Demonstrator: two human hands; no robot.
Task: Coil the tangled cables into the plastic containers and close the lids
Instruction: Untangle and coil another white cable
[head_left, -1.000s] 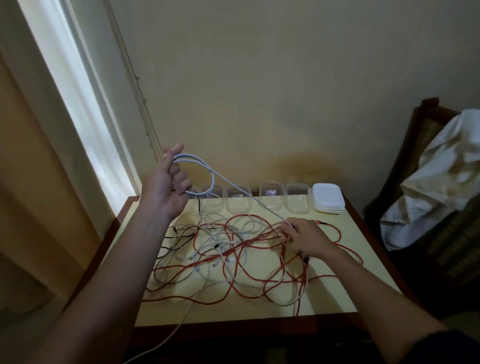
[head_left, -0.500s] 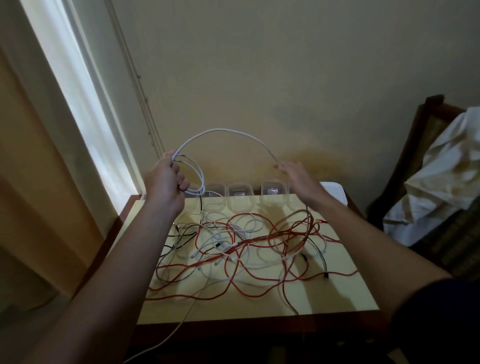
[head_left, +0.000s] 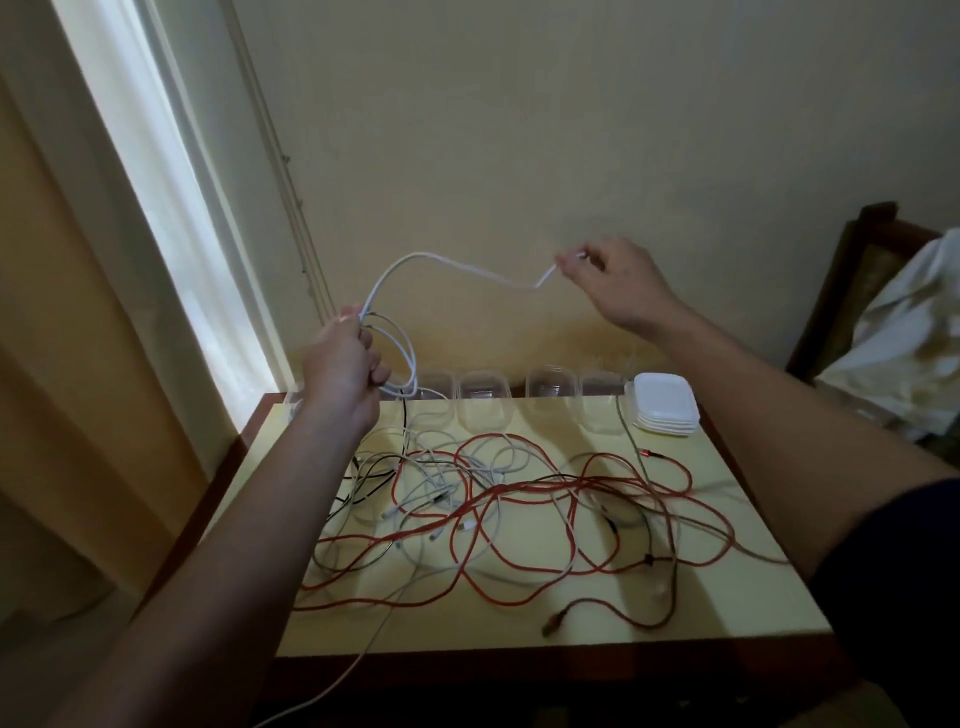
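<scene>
White cable (head_left: 452, 262) raised above the tangle (head_left: 519, 486) — we were coiling!
Our left hand (head_left: 343, 364) clenched its loops, our right hand (head_left: 618, 283) pinched the free end; it seemed light, floppy stuff — best gripped at the gathered loops.

Table (head_left: 519, 631): pale yellow top with dark wooden edging, set against a cream wall (head_left: 571, 130) that bears a brownish stain (head_left: 613, 338) just above the table's far edge. Left: bright window strip (head_left: 156, 208) in a white frame, tan curtain (head_left: 62, 364) beside it, thin moulding (head_left: 280, 156) running down the wall. Right: dark wooden chair (head_left: 862, 249) draped with a crumpled white cloth (head_left: 909, 332).
</scene>
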